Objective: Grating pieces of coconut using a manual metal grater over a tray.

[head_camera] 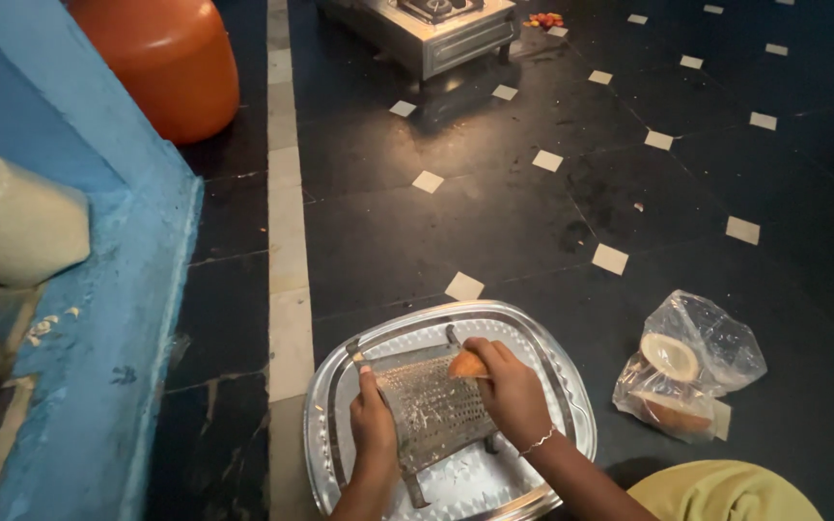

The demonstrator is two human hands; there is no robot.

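- The grater [433, 410] stands tilted on the steel tray [571, 405], which lies on the dark tiled floor [494, 222]; its long axis slopes from the high end, farther from the person, down toward them.
- The left hand [372, 422] is closed on the grater's left edge, steadying it.
- The right hand [514, 391] grips an orange-brown piece [466, 365], fingers curled over it, and presses it against the grater's upper right face.
- The piece sits near the grater's high end, so the whole rasp face lies below it, toward the person; the right hand is the one on it, the left is just across the grater.
- Right of the grater, off the tray, a clear bag [697, 371] holds what look like coconut halves.
- Well beyond the grater stand a steel stove [427, 29] and an orange container [166, 63]; a blue ledge [118, 289] runs to its left.
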